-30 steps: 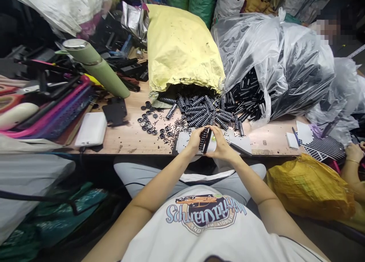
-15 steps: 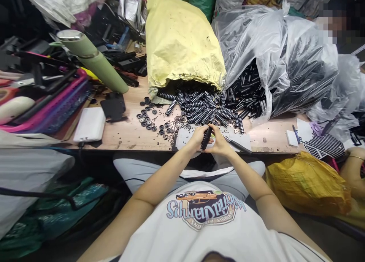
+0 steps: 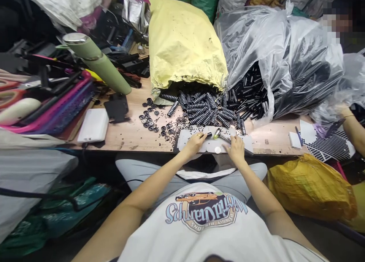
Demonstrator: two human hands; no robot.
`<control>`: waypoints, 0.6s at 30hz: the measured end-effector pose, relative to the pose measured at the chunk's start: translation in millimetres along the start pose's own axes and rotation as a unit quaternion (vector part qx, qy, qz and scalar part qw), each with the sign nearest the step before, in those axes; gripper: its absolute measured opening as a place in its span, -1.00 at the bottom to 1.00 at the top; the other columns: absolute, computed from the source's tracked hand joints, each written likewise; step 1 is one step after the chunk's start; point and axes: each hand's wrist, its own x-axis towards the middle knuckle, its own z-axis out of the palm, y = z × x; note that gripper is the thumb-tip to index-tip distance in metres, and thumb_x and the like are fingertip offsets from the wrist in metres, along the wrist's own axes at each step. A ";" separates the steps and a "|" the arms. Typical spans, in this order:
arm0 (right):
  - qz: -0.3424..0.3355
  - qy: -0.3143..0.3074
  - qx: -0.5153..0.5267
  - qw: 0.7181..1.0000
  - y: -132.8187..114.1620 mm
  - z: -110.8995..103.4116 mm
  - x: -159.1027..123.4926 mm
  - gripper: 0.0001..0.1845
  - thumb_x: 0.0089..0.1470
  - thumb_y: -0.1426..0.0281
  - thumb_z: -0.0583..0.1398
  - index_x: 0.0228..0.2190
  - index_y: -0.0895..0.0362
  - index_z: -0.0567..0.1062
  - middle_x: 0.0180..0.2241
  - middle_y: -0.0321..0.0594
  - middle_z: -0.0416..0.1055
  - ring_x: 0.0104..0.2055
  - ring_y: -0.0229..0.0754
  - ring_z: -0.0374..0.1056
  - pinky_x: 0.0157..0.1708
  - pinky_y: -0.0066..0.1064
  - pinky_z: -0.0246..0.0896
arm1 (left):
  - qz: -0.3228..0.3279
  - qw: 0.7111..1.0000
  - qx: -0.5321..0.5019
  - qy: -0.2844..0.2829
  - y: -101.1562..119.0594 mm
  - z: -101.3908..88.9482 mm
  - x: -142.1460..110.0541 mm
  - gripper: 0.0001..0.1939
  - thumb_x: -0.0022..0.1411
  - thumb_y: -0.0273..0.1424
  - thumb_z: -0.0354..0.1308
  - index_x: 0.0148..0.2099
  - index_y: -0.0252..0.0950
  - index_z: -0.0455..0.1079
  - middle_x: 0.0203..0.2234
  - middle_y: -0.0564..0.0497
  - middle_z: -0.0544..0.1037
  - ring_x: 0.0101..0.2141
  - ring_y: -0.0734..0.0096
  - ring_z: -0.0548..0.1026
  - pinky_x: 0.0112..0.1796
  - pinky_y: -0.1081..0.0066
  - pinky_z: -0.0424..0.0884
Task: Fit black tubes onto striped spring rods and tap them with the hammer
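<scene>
My left hand [image 3: 196, 144] is closed around a short black tube [image 3: 209, 135], whose end sticks out past the fingers over a pale board [image 3: 184, 137] at the table's front edge. To the right, my right hand [image 3: 236, 148] has its fingers wrapped over the handle of a small hammer [image 3: 224, 137]. The hammer's head, metal with a yellowish face, points left toward the tube. A round white spot [image 3: 217, 150] shows on the board between my hands. Just beyond lies a heap of black-and-white patterned tubes [image 3: 201, 108], spilling from a yellow sack [image 3: 185, 45].
Small black discs [image 3: 146, 121] and tiny black bits [image 3: 179, 125] lie left of the heap. Clear plastic bags [image 3: 273, 75] hold black tubes. A green flask [image 3: 97, 62], white box [image 3: 93, 125] and pink basket [image 3: 82, 83] are at left. Another person's arm [image 3: 353, 129] reaches in at right.
My hands have parted. The black tube, earlier between both hands, stays in my left hand. My right hand has moved right onto the hammer handle. The other person's arm has moved farther forward.
</scene>
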 end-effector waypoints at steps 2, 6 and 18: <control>0.042 -0.043 -0.036 0.998 9.2 -14.6 -5.8 -0.73 0.21 0.28 0.06 -0.18 0.21 0.40 -0.11 0.10 0.37 -0.02 0.07 0.27 -0.06 -0.13 0.16 | 0.016 0.999 0.038 -0.005 -2.2 -4.7 0.4 -0.61 0.31 -0.57 -0.11 0.09 -0.33 0.38 -0.10 -0.22 0.50 -0.10 0.21 0.44 -0.04 0.19 0.34; 0.058 -0.059 0.055 0.995 -8.2 -28.3 -14.4 -0.67 0.31 0.22 -0.11 -0.18 0.11 0.35 -0.30 -0.12 0.43 -0.27 -0.08 0.37 -0.26 -0.34 0.16 | -0.012 0.996 0.083 -0.006 4.9 -12.1 0.7 -0.61 0.36 -0.50 -0.16 0.11 -0.27 0.37 -0.08 -0.21 0.52 -0.07 0.13 0.42 -0.01 0.02 0.22; 0.015 -0.047 0.197 0.979 -74.6 -39.4 -21.6 -0.61 0.28 0.07 -0.13 -0.30 0.03 0.34 -0.46 -0.19 0.40 -0.37 -0.06 0.36 -0.31 -0.36 0.11 | -0.003 0.994 0.097 -0.050 37.0 5.1 -5.6 -0.32 0.31 -0.21 -0.09 0.31 -0.61 0.07 0.27 -0.39 0.12 0.30 -0.03 0.00 0.25 0.00 -0.09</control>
